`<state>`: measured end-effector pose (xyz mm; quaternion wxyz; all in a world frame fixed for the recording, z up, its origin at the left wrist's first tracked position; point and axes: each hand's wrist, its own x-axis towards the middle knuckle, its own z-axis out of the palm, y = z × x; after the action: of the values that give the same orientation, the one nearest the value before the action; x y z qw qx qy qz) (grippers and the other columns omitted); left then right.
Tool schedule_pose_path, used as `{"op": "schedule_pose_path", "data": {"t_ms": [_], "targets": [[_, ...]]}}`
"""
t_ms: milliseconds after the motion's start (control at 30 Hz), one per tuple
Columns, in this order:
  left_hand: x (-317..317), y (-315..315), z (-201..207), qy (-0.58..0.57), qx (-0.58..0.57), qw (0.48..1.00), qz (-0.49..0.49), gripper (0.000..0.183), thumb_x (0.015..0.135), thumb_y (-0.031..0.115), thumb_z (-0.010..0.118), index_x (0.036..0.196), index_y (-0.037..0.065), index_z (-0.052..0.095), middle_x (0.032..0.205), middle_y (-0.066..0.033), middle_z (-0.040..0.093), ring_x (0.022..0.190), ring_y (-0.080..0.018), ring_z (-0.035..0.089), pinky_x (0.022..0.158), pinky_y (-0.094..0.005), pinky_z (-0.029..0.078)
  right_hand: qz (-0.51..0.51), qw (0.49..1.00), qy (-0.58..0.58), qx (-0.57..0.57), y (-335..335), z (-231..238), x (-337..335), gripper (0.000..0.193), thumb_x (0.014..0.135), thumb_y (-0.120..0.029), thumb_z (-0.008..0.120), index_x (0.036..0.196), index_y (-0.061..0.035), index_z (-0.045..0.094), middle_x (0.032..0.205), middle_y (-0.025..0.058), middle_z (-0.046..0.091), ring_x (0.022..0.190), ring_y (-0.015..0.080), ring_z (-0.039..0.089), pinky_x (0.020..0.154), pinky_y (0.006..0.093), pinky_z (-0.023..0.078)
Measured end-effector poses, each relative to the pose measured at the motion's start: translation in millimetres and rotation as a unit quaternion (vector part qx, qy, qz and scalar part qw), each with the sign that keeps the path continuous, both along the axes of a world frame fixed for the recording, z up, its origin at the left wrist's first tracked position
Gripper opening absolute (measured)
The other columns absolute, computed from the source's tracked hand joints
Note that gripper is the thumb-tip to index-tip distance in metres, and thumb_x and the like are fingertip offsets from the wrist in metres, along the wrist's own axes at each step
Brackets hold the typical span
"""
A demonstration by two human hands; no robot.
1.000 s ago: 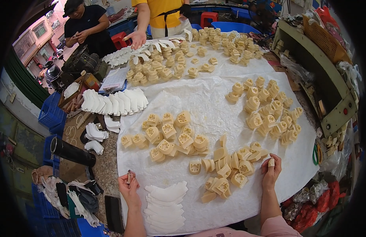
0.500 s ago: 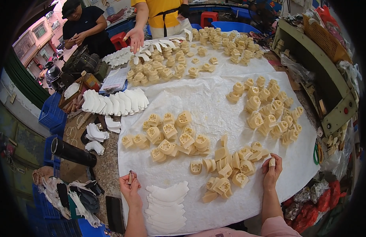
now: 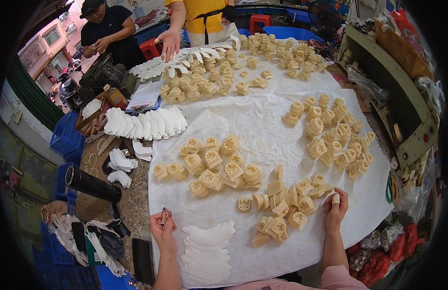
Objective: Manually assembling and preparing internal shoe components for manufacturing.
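My left hand (image 3: 163, 234) is closed at the left edge of the white-covered table, pinching a small slim metal tool (image 3: 164, 216) upright; its exact kind is too small to tell. Just right of it lies a fanned row of thin white curved pieces (image 3: 207, 253). My right hand (image 3: 336, 210) rests at the right edge of a heap of cream-coloured hollow moulded pieces (image 3: 282, 205). Its fingers are curled together, with a tan wrap around one fingertip; what they hold, if anything, is hidden. Another cluster of cream pieces (image 3: 212, 164) sits farther off, between the hands.
More cream pieces (image 3: 337, 133) cover the right side, others the far end. White curved pieces (image 3: 146, 124) line the far left, near a black cylinder (image 3: 93, 185). A co-worker in yellow (image 3: 204, 21) reaches over the far end; another person in dark clothes (image 3: 110, 34) stands left. Green metal machinery (image 3: 393, 87) borders the right.
The whole view has shifted slightly, so everything sits a little farther right. My hands keep nearly the same places and grips; the pieces lie as before.
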<state>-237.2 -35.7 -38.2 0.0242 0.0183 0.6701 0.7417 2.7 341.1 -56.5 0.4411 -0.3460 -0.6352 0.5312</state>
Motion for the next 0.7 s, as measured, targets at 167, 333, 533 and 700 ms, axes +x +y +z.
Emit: {"op": "schedule_pose_path", "data": {"t_ms": [167,333,533,700], "targets": [[0.7,-0.9,2.1,-0.005,-0.001,1.000,-0.001,0.020,0.081,0.003,0.059,0.096,0.004,0.045,0.091,-0.0071,0.056,0.064,-0.0083,0.049,0.058,-0.0225,0.041,0.001,1.000,0.002,0.002,-1.1,-2.1,-1.6,0.018,0.094,-0.015,0.043,0.107,-0.0050,0.050,0.066,0.0006,0.051,0.051,0.0047,0.040,0.045,0.0183,0.031],[-1.1,-2.4,-0.5,-0.004,-0.007,1.000,-0.014,0.021,0.081,0.004,0.060,0.096,0.004,0.045,0.093,-0.0066,0.056,0.064,-0.0080,0.048,0.059,-0.0227,0.041,0.004,1.000,0.000,-0.005,-0.9,0.5,-2.9,0.017,0.094,-0.013,0.042,0.107,-0.0050,0.051,0.065,0.0003,0.051,0.049,0.0046,0.038,0.044,0.0183,0.030],[0.2,-1.7,-1.5,0.006,0.000,1.000,-0.015,0.021,0.080,0.004,0.059,0.096,0.004,0.045,0.093,-0.0066,0.057,0.065,-0.0080,0.048,0.060,-0.0229,0.041,0.012,1.000,0.002,0.019,0.0,-1.7,-2.7,0.017,0.094,-0.012,0.043,0.107,-0.0043,0.051,0.065,0.0006,0.051,0.049,0.0046,0.039,0.044,0.0184,0.030],[0.1,0.6,-0.3,0.013,-0.004,1.000,-0.011,0.020,0.081,0.004,0.059,0.095,0.004,0.045,0.093,-0.0066,0.057,0.065,-0.0080,0.048,0.060,-0.0228,0.041,0.023,0.999,-0.014,0.025,0.0,-1.3,-2.3,0.017,0.095,-0.014,0.042,0.108,-0.0062,0.051,0.066,-0.0006,0.051,0.050,0.0041,0.039,0.045,0.0181,0.031]]}}
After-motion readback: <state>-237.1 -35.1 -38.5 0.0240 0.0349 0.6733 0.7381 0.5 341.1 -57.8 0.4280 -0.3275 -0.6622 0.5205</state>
